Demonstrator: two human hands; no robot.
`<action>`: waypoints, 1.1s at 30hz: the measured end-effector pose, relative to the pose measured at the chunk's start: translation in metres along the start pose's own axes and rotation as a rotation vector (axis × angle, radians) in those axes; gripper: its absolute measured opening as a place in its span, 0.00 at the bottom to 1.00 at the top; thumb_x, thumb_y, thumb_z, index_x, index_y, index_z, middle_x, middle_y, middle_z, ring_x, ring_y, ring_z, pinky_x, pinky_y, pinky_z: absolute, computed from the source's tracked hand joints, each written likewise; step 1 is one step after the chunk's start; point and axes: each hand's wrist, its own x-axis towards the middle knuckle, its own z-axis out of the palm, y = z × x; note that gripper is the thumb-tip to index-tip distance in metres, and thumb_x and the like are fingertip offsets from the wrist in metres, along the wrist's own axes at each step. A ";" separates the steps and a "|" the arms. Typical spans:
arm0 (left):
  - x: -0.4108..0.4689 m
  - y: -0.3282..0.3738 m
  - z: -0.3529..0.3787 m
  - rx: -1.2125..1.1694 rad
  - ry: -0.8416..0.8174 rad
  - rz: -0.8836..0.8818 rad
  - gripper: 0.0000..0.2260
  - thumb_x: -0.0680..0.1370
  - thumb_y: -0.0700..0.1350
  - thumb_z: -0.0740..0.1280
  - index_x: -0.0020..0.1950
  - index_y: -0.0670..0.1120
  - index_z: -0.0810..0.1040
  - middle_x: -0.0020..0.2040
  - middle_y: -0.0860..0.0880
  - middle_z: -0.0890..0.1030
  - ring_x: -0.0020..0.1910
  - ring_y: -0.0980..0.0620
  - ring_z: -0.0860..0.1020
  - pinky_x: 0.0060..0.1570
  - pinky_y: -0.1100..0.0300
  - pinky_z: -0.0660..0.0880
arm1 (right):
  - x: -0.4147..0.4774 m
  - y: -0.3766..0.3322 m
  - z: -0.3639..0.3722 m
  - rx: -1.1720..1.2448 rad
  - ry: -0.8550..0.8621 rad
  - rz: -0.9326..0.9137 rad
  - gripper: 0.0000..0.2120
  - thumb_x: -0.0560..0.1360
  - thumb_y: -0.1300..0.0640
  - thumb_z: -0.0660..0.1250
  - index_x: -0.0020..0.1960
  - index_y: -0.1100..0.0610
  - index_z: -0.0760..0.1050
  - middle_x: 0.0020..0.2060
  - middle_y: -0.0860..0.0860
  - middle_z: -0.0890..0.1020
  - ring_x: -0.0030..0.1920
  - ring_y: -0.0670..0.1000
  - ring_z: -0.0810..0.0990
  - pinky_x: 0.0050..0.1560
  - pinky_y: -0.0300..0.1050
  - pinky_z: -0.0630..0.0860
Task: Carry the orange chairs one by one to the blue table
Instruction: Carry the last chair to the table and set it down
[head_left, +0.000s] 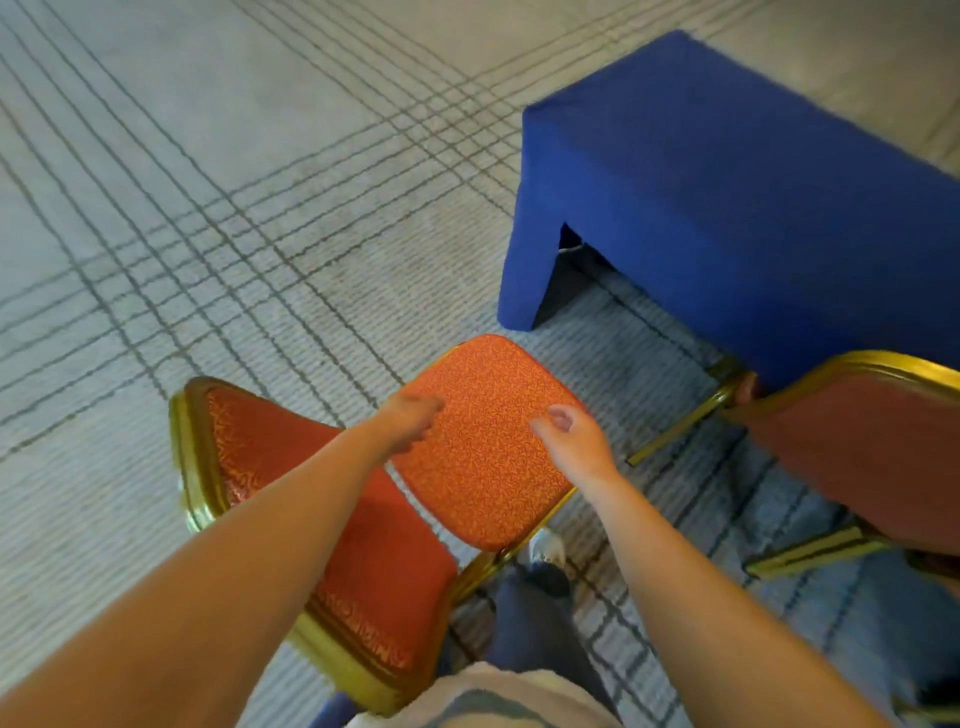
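Both my hands, left hand (410, 421) and right hand (571, 441) — loose, gripping nothing — over orange patterned gold-framed chair (483, 467), near blue cloth-covered table (727, 197).

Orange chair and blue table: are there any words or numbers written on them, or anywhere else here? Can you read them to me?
There are no words, numbers or labels to read.
The orange chair has only a squiggly woven pattern on its seat, no letters.
The blue table has a plain blue cover.
The second chair shows a plain back.
The carpet has only crossing lines.
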 end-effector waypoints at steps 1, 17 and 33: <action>-0.003 0.000 -0.004 0.023 -0.025 0.021 0.09 0.80 0.51 0.62 0.43 0.48 0.71 0.41 0.47 0.73 0.35 0.51 0.71 0.36 0.61 0.64 | -0.007 -0.001 0.004 0.000 0.008 0.007 0.24 0.72 0.45 0.70 0.65 0.53 0.75 0.62 0.53 0.78 0.58 0.50 0.78 0.62 0.51 0.73; -0.029 -0.015 -0.075 0.450 -0.062 0.313 0.16 0.80 0.53 0.62 0.57 0.41 0.74 0.56 0.41 0.78 0.55 0.42 0.77 0.54 0.50 0.74 | -0.087 -0.026 0.043 -0.046 -0.027 -0.003 0.30 0.73 0.43 0.68 0.71 0.52 0.68 0.71 0.50 0.70 0.69 0.50 0.70 0.66 0.49 0.70; 0.024 -0.001 -0.111 0.784 -0.250 0.389 0.13 0.79 0.55 0.62 0.51 0.46 0.75 0.49 0.45 0.78 0.45 0.49 0.75 0.49 0.54 0.73 | -0.091 -0.045 0.090 0.039 0.124 0.184 0.33 0.78 0.48 0.66 0.77 0.59 0.57 0.72 0.57 0.67 0.65 0.55 0.72 0.60 0.47 0.70</action>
